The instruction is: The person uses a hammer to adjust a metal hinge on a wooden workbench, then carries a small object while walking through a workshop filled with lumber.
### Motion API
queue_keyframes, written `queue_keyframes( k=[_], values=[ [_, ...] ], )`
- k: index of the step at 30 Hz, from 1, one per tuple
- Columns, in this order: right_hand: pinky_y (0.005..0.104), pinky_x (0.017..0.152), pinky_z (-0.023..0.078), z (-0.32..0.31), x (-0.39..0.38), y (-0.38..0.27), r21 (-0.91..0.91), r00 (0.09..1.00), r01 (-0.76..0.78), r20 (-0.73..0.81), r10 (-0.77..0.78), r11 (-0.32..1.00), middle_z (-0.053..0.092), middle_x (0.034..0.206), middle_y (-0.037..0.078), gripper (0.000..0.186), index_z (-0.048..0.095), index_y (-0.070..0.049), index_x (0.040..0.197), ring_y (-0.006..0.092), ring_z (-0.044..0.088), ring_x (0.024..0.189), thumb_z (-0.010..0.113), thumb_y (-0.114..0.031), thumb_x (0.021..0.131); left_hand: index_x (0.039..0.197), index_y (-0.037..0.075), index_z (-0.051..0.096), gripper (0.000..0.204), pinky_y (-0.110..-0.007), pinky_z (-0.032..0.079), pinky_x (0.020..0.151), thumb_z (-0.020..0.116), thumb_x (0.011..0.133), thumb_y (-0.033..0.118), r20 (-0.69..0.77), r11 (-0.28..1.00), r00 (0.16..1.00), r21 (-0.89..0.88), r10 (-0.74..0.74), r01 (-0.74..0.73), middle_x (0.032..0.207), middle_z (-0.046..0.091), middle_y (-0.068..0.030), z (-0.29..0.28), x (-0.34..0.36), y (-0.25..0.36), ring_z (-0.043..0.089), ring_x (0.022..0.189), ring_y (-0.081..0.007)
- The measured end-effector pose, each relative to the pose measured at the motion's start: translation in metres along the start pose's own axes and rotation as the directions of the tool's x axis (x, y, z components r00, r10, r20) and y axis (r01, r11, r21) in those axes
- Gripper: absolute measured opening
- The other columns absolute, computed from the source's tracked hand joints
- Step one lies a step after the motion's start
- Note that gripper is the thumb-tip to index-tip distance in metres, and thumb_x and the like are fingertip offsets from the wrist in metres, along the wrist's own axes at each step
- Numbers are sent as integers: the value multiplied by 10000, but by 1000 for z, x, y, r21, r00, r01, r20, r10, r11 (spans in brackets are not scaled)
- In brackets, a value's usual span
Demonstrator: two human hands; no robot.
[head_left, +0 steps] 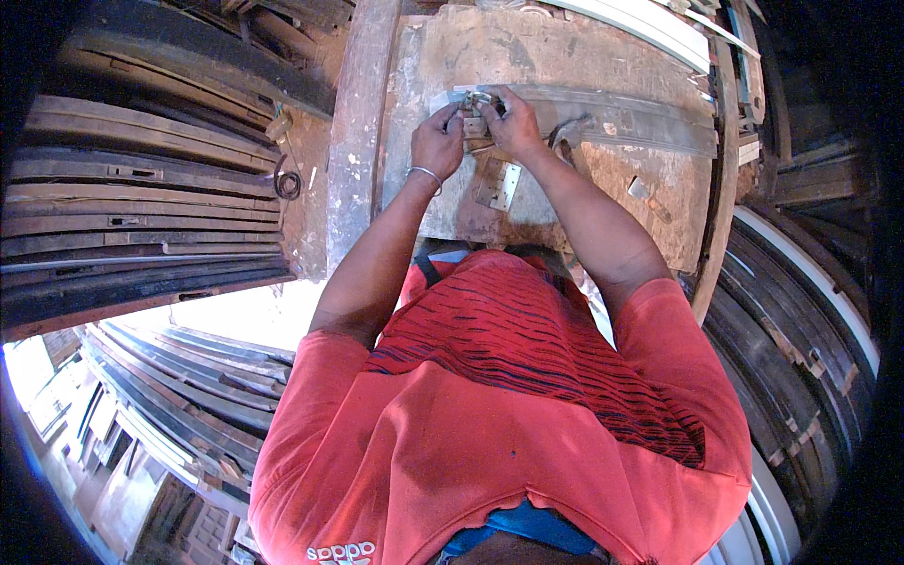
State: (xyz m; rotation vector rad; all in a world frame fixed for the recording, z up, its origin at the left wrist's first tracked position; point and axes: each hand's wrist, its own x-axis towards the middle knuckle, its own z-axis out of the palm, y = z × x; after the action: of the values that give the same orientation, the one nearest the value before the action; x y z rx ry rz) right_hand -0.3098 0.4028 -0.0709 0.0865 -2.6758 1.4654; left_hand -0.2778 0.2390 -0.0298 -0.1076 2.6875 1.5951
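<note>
My left hand (438, 146) and my right hand (514, 124) meet over the far part of a worn wooden bench (565, 61). The fingers of both are closed around a small brassy metal fitting (472, 99); its exact kind is too small to make out. Just under it sits a small wooden block (474, 126). Nearer me lies a pale metal plate with holes (506, 187), beside a brown flat piece (489, 181). To the right of my right hand, a dark curved tool (568, 128) rests on the bench, partly hidden by my forearm.
A small scraper with a wooden handle (652, 200) lies on the bench's right side. Long dark boards (650, 118) cross the far part. Stacked timber frames (141, 179) fill the left, and more lengths (772, 348) stand at the right. A white strip (640, 28) lies at the far edge.
</note>
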Motion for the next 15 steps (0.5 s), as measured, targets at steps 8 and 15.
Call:
queue_keyframes(
  k=[8,15],
  values=[
    [397,817,523,-14,8,-6,70,993,-11,120,3,998,685,975,195,278,629,-67,1116,323,677,927,693,-162,862,1183,-10,655,346,-314,524,834,563,948,228,51,998,999,-67,-18,21,1043,712,-185,-6,6,-7,702,892,-207],
    [375,826,523,-14,9,-8,35,990,-31,138,26,999,693,984,177,294,629,-85,1137,279,676,917,697,-193,872,1164,28,674,352,-349,506,901,564,924,261,50,993,997,-102,-57,62,1089,693,-203,-8,3,-8,673,1039,-304]
  ],
)
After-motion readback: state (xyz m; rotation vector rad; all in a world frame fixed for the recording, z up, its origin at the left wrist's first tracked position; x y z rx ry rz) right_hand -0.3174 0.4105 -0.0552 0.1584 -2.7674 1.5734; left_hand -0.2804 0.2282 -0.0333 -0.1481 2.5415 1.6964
